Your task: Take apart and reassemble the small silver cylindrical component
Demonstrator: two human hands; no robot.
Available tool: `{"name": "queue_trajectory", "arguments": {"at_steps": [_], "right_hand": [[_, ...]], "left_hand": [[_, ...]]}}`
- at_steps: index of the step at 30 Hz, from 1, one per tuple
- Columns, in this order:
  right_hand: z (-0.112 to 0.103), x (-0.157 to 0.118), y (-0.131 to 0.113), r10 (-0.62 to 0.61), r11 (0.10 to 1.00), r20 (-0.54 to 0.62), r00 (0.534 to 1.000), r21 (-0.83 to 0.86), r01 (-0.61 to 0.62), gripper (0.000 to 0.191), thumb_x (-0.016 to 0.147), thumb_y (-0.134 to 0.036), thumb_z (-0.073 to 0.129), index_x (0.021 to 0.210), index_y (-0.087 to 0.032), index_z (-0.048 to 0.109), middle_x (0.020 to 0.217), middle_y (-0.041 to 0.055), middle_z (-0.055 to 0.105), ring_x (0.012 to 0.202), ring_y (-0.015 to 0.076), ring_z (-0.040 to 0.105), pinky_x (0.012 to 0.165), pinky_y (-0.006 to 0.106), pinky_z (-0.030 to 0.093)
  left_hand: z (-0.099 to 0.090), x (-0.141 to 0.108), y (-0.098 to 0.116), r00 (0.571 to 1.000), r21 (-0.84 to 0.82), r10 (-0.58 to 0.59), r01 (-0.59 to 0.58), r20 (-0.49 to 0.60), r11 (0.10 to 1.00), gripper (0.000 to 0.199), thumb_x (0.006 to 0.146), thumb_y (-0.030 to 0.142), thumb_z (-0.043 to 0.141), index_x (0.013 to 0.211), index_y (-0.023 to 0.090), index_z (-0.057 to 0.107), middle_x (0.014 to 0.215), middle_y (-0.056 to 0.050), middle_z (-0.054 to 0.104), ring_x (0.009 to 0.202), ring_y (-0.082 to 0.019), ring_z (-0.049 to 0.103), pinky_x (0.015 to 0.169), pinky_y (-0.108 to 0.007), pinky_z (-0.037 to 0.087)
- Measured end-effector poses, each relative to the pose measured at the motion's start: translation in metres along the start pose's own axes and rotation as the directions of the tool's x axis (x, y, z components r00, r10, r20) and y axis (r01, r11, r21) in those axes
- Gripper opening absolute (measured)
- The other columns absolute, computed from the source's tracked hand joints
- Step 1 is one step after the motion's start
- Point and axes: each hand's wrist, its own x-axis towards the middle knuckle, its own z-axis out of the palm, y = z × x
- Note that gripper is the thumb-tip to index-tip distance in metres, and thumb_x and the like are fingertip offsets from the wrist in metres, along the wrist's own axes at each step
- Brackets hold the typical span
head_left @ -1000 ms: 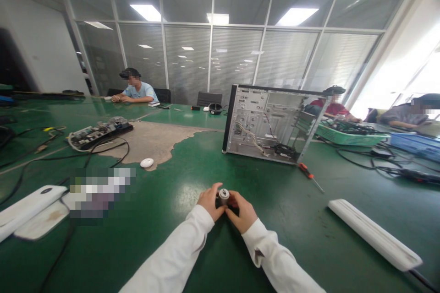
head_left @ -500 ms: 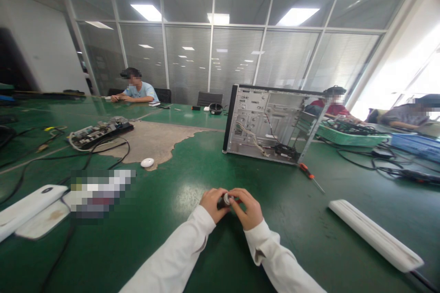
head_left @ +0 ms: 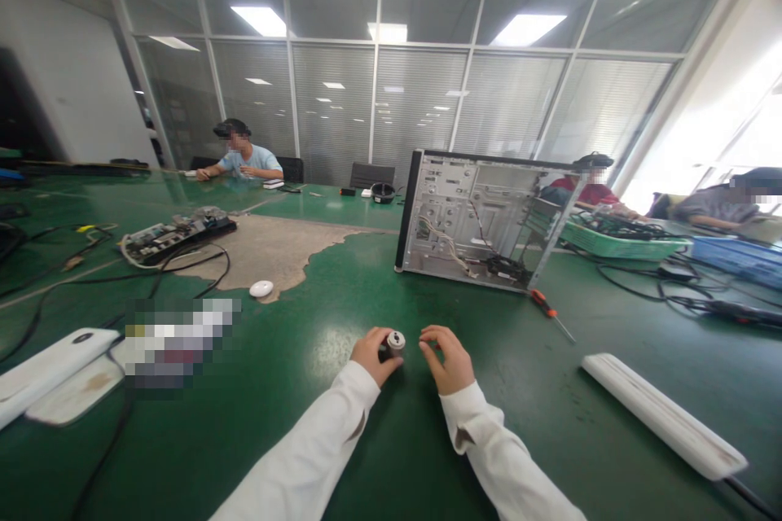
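A small dark cylinder (head_left: 396, 342) with a pale, round top is in my left hand (head_left: 375, 356), whose fingers wrap round its left side. Dark marks show on that top, which faces up toward the camera. Just to the right, my right hand (head_left: 450, 358) is apart from the cylinder, its thumb and fingers curved with a gap between them. Nothing can be seen in it. Both hands are low over the green table (head_left: 342, 423), near the middle of the view.
Beyond my hands stands an open computer case (head_left: 476, 220), with a screwdriver (head_left: 553, 313) by its right corner. White bars (head_left: 663, 415) (head_left: 54, 370) lie at both sides. A small white oval (head_left: 261, 289), opened electronics (head_left: 180, 236) and cables are leftward. People sit farther off.
My right hand has let go of the cylinder and moved a little to the right, its fingers parting. The cylinder now stands more upright in my left hand, its top in view.
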Motion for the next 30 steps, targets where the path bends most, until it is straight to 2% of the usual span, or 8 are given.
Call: {"name": "queue_trajectory", "arguments": {"at_steps": [2,4,7,11,17,30], "right_hand": [[0.000,-0.001,0.012,0.070,0.984,0.119,0.990,-0.173,-0.049,0.007,0.071,-0.020,0.048,0.071,-0.022,0.055,0.087,0.0058,0.057,0.084,0.0210,0.049,0.072,0.036,0.038],[0.001,-0.004,0.021,0.162,0.936,0.223,0.961,-0.344,-0.078,0.008,0.068,-0.017,0.051,0.073,-0.022,0.055,0.090,0.0050,0.057,0.085,0.0224,0.048,0.072,0.039,0.036],[0.000,-0.007,0.026,0.215,0.878,0.281,0.935,-0.475,-0.059,0.023,0.067,-0.016,0.050,0.088,-0.024,0.054,0.100,0.0054,0.055,0.092,0.0239,0.046,0.074,0.041,0.034],[-0.004,-0.006,0.024,0.237,0.856,0.334,0.912,-0.516,-0.034,0.038,0.065,-0.009,0.043,0.100,-0.024,0.051,0.110,0.0047,0.050,0.101,0.0213,0.042,0.080,0.039,0.032],[-0.006,-0.001,0.017,0.371,0.796,0.370,0.851,-0.599,-0.086,0.042,0.067,-0.011,0.037,0.103,-0.025,0.050,0.115,0.0016,0.047,0.105,0.0173,0.038,0.085,0.035,0.029],[-0.005,-0.002,0.018,0.329,0.802,0.368,0.869,-0.594,-0.052,0.039,0.068,-0.012,0.038,0.103,-0.023,0.051,0.113,0.0026,0.048,0.103,0.0179,0.038,0.083,0.034,0.029]], "left_hand": [[0.000,0.002,-0.005,0.998,0.028,-0.062,0.063,-0.028,0.998,0.036,0.056,0.016,0.063,0.090,0.017,0.053,0.089,-0.003,0.056,0.084,-0.018,0.052,0.077,-0.032,0.041],[0.001,0.003,-0.010,0.993,0.085,-0.114,0.115,-0.024,0.990,0.038,0.056,0.017,0.063,0.093,0.016,0.052,0.092,-0.006,0.056,0.088,-0.020,0.052,0.079,-0.034,0.039],[0.001,0.003,-0.013,0.984,0.206,-0.174,0.165,0.025,0.964,0.044,0.054,0.022,0.065,0.095,0.015,0.052,0.097,-0.009,0.055,0.093,-0.026,0.049,0.080,-0.039,0.038],[0.002,0.001,-0.012,0.974,0.299,-0.216,0.187,0.067,0.936,0.045,0.055,0.026,0.064,0.097,0.016,0.051,0.101,-0.010,0.053,0.097,-0.028,0.046,0.080,-0.040,0.037],[0.000,0.002,-0.009,0.958,0.350,-0.262,0.207,0.115,0.913,0.047,0.057,0.031,0.062,0.099,0.016,0.050,0.103,-0.008,0.053,0.099,-0.025,0.045,0.083,-0.034,0.036],[-0.001,0.003,-0.006,0.952,0.374,-0.278,0.214,0.125,0.902,0.042,0.059,0.032,0.057,0.098,0.017,0.050,0.101,-0.006,0.054,0.099,-0.025,0.045,0.082,-0.035,0.036]]}}
